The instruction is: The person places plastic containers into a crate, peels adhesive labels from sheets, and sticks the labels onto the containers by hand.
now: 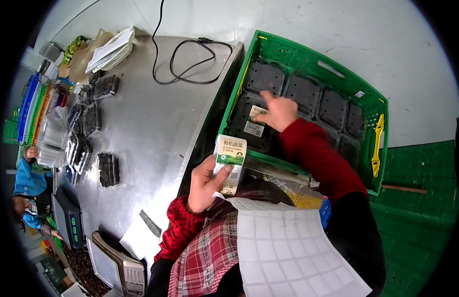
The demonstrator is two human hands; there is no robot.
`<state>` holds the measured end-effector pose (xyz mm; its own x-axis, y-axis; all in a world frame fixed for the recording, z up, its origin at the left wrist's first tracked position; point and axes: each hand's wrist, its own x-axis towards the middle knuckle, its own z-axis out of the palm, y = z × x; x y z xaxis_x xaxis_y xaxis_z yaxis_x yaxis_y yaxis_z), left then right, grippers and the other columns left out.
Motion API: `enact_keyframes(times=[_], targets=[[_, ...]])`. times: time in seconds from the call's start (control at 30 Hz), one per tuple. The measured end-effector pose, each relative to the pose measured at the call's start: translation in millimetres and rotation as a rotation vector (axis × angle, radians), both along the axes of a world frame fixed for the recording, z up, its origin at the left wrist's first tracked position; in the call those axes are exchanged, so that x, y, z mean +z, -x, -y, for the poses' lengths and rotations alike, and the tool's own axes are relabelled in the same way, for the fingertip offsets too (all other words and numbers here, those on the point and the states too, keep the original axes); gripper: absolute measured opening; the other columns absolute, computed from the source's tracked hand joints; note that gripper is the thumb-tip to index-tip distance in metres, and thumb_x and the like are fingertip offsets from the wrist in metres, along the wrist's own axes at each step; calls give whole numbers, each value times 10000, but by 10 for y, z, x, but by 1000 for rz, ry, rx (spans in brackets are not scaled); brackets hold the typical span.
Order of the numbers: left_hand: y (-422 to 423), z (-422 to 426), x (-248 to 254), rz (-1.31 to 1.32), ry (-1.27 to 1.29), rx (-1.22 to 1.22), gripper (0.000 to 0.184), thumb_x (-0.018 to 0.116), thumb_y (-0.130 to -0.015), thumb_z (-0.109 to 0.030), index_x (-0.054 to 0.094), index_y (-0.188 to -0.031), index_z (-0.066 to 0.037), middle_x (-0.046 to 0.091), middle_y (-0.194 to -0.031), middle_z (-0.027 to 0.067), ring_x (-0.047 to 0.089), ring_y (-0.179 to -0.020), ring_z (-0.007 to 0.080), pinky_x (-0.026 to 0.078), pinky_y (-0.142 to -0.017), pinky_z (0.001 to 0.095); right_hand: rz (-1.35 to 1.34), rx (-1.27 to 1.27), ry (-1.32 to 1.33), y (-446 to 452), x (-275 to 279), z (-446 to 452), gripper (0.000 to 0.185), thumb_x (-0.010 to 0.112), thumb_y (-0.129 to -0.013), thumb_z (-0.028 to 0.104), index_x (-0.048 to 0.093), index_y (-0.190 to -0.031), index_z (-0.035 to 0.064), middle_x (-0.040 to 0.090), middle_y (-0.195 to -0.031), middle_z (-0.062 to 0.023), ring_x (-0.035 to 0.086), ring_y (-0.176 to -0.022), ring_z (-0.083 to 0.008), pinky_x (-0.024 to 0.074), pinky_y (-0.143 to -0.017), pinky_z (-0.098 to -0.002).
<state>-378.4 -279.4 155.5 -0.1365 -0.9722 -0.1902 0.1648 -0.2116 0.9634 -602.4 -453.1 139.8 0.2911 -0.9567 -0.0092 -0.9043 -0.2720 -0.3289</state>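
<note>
My left hand is closed around a roll of labels, thumb on its printed face, cream and green with Chinese text. My right hand reaches into a green crate. Its thumb touches a label on the lid of a clear plastic box, and its index finger stretches out over the lids. I see nothing gripped in that hand, though its other fingers are partly hidden. Several more boxes with dark contents fill the crate.
A white gridded sheet drapes over my lap. On the metal table are a black cable, a box, stacked boxes and a scale. At far left a person in blue stands near another scale.
</note>
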Motion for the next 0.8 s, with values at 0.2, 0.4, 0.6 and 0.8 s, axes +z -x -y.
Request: enact_keyframes(times=[0.2,0.4,0.6,0.8], targets=[[39,274,136,361,306,-81,207,626,-925,-32,649,-1125,14,610,-946,43,566,-827,93,458,-720,232,773,411,-388,-187,414,-619,247,757,-809,158,664,-969,-6,688,-780,-118,641,-706,-142,501,-639,-297],[155,293,114,102,-50,-33,176,676,-908,-65,677,-1051,38,643,-794,-9,531,-700,36,438,-597,213,806,395,-230,-72,601,-568,178,723,-836,133,686,-944,-3,687,-786,-101,639,-700,-130,508,-645,-285],[215,259,60,23,-137,47,181,654,-951,-121,682,-1037,36,667,-836,-9,554,-724,36,461,-629,217,814,90,-127,463,405,1208,175,738,-833,117,653,-918,-10,690,-805,-57,608,-698,-90,494,-634,-269],[210,466,67,-22,-60,98,151,603,-975,-94,651,-1052,28,606,-884,-3,518,-756,48,438,-651,220,68,-7,12,428,-581,1595,511,870,-641,280,642,-1050,74,697,-914,-144,669,-851,-339,518,-785,-423]])
